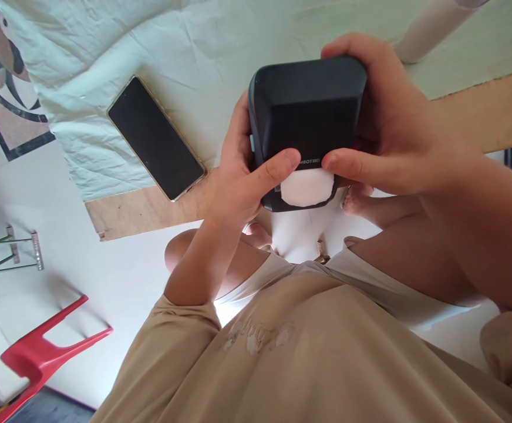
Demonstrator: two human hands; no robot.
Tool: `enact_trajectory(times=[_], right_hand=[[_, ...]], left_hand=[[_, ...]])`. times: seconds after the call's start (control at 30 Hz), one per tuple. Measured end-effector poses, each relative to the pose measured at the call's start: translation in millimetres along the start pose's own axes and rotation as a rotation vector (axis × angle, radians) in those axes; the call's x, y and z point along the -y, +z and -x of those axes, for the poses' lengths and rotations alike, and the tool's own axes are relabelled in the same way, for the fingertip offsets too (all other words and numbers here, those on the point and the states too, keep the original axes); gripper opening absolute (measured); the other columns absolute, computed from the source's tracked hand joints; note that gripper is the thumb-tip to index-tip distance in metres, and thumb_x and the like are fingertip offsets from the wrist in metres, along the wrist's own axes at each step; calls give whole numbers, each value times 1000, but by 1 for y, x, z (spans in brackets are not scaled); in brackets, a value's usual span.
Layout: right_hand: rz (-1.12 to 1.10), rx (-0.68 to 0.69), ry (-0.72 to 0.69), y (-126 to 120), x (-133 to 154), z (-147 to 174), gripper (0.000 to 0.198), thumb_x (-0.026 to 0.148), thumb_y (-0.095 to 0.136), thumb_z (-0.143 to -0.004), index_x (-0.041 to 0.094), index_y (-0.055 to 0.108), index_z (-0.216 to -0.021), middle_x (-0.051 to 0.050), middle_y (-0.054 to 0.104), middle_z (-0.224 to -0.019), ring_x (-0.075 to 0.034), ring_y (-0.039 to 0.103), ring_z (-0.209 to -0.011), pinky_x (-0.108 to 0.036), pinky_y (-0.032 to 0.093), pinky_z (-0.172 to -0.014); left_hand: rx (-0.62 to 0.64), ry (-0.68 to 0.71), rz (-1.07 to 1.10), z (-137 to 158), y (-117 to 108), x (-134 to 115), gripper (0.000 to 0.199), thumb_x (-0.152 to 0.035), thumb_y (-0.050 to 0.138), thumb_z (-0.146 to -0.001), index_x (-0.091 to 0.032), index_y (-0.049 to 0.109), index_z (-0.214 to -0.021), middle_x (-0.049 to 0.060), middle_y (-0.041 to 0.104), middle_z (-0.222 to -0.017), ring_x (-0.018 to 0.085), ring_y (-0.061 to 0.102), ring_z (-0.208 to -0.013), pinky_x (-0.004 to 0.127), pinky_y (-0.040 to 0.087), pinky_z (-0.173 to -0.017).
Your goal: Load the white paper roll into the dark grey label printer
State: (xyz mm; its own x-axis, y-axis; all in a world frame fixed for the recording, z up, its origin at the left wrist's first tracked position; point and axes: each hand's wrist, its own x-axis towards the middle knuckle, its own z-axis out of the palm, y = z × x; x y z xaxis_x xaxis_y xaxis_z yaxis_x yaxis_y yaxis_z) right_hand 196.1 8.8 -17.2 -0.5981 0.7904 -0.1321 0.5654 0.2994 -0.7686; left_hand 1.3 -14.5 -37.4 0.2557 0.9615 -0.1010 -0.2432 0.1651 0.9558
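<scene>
Both my hands hold a black label printer (309, 129) over the table's front edge, with pale lettering ending in "MBOT" partly hidden by my thumbs. A white rounded patch (307, 188), which looks like a label, shows at its near end. My left hand (247, 170) grips the left side, thumb laid across the top face near the lettering. Round the right side wraps my right hand (388, 123), its thumb tip by the lettering's other end. The fingers underneath are hidden. Left of the printer, a dark-screened phone (155, 138) in a clear case lies on the cloth.
A pale green cloth (84, 53) covers the table, leaving a bare wooden edge (141, 211). A whitish cylindrical object (436, 29) stands at the back right. A red plastic stool (40, 352) and a metal-legged frame (18, 247) are on the floor at left.
</scene>
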Motion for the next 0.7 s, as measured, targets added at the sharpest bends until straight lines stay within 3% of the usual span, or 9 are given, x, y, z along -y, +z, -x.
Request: enact_trajectory(times=[0.17,0.37,0.53,0.6,0.7], right_hand=[[-17,-9,-14,2,-2,-1,83,69,29,-77,28,-4,-141,2,43,-117,26,34,-71,16,33,-59],[-37,-39,-74,6,-6,-2,81,66,31,-77,28,-2,-140,2,41,-119,27,33,-79,17,32,-60],[-30,-56,-125,4,-5,2,80,62,34,-78,24,0,-140,0,37,-123,28,31,-82,20,32,-63],[-38,-53,-141,2,-6,3,81,60,33,-79,25,-4,-141,-2,34,-128,29,30,-81,21,32,-64],[-53,-110,-103,1,-8,3,86,68,35,-75,28,-1,-143,0,30,-132,29,30,-92,24,32,-73]], left_hand=[[8,-7,10,1,1,-1,60,-38,67,-69,-40,44,-125,-3,55,-125,2,60,-113,11,56,-95],[14,23,-9,0,-4,6,69,-42,69,-67,-42,40,-130,-2,55,-129,10,60,-118,21,59,-96],[35,172,19,-5,2,11,66,-59,49,-75,-36,34,-135,-2,47,-138,14,53,-135,30,52,-115],[72,232,53,-7,5,8,66,-62,40,-78,-36,32,-138,-7,51,-133,11,52,-137,25,49,-118],[141,229,99,-7,7,2,47,-49,35,-85,-38,42,-131,-11,59,-123,0,58,-126,4,51,-107]])
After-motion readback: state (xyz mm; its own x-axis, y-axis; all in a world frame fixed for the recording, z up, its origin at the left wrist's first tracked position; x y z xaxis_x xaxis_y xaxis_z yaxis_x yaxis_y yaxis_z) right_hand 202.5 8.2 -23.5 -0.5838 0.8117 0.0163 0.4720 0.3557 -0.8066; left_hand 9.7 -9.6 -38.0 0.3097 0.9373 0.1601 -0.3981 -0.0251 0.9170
